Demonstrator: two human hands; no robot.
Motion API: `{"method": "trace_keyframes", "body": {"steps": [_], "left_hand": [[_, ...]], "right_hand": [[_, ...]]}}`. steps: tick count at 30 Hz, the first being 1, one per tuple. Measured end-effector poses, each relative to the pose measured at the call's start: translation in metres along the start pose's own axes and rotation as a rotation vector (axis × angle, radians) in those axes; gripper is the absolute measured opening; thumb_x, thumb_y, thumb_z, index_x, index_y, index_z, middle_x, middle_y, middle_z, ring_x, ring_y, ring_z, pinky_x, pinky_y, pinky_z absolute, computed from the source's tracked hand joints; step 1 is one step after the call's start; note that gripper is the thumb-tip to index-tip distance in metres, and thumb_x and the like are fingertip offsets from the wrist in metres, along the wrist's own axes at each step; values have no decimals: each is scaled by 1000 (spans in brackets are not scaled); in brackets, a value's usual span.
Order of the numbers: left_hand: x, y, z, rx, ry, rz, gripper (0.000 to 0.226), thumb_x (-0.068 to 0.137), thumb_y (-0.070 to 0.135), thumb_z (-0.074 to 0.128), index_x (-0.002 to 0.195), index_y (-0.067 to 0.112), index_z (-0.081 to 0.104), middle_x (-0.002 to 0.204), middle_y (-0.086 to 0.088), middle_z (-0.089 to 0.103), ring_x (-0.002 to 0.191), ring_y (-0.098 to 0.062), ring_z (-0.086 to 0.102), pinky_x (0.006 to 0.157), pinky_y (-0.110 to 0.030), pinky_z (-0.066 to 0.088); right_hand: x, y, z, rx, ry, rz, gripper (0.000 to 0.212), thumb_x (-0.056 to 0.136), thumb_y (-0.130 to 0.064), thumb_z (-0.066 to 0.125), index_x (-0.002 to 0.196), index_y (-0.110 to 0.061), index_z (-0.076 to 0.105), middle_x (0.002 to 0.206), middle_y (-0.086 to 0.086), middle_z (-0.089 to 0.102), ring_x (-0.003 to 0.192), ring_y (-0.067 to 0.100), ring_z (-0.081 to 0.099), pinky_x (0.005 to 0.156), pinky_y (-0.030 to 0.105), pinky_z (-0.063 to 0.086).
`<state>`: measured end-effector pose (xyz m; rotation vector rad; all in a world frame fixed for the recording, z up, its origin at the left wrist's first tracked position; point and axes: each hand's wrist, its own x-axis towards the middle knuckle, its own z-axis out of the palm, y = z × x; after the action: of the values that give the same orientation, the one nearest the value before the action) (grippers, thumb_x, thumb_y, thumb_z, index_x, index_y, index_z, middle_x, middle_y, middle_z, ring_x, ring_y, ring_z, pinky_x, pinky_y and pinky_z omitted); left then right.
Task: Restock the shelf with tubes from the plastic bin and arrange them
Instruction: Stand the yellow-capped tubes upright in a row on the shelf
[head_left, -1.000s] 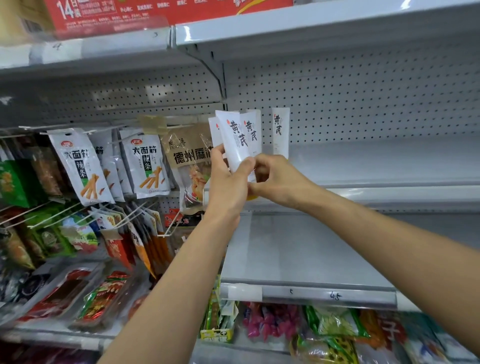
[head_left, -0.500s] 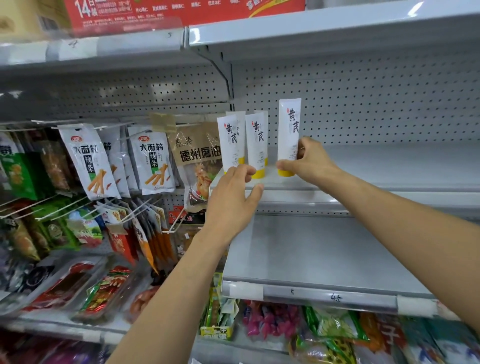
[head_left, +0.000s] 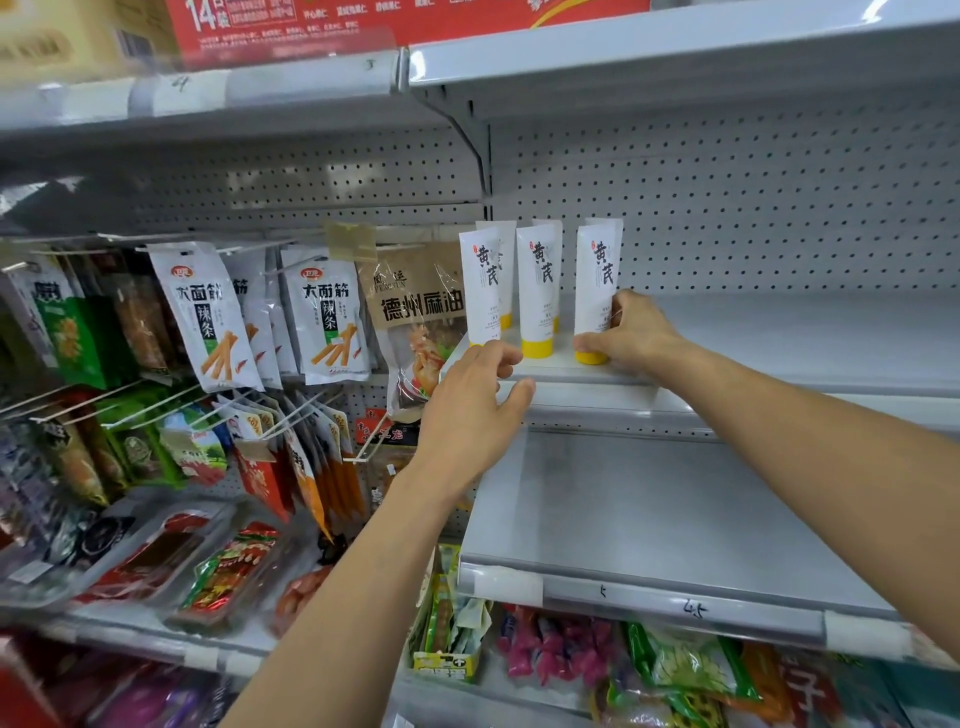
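Standing rightmost tube (head_left: 597, 280) in right hand (head_left: 631, 338), left hand (head_left: 467, 405) lower-left

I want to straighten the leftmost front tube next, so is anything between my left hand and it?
Nothing visible is. Your left hand is open just in front of the leftmost front tube, fingers at its base. The brown hanging pack sits to the left, beside the path, not across it.
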<state>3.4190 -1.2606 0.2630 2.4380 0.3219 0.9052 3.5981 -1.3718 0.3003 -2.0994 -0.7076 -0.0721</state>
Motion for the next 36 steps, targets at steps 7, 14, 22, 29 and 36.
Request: {"method": "trace_keyframes", "body": {"steps": [7, 14, 22, 29, 36], "left_hand": [[1, -6, 1, -13, -40, -28, 29, 94, 34, 54, 122, 25, 54, 115, 9, 58, 99, -11, 57, 88, -40, 51], [-27, -24, 3, -62, -28, -53, 24, 93, 33, 56, 115, 24, 58, 96, 12, 62, 86, -6, 59, 82, -37, 52], [-106, -110, 32, -4, -268, -242, 21, 93, 31, 57, 112, 21, 60, 86, 9, 63, 77, -11, 59, 75, -29, 49], [-207, -211, 96, -81, -577, -565, 18, 94, 29, 58, 107, 16, 61, 82, 5, 62, 83, -23, 65, 79, -38, 53], [-287, -282, 187, -248, -743, -1015, 13, 85, 29, 69, 88, 23, 58, 90, -10, 67, 76, -29, 61, 71, -36, 47]], "right_hand": [[-6, -4, -1, -64, -24, 44, 56, 77, -22, 76, 123, -9, 47, 114, 5, 59, 100, 21, 55, 82, 30, 44], [-92, -2, 32, -154, 270, -345, 30, 86, -23, 59, 114, -23, 49, 103, -9, 57, 90, 10, 53, 78, 34, 47], [-166, 47, 121, -340, -126, -242, 23, 90, -27, 57, 113, -24, 56, 108, -10, 60, 96, 12, 57, 73, 29, 43], [-216, 145, 213, -403, -598, 22, 26, 88, -32, 59, 111, -20, 55, 112, 1, 63, 99, 21, 60, 81, 35, 50], [-263, 269, 300, -497, -861, 284, 44, 90, -31, 57, 128, -12, 45, 132, 8, 52, 121, 27, 49, 93, 37, 45]]}}
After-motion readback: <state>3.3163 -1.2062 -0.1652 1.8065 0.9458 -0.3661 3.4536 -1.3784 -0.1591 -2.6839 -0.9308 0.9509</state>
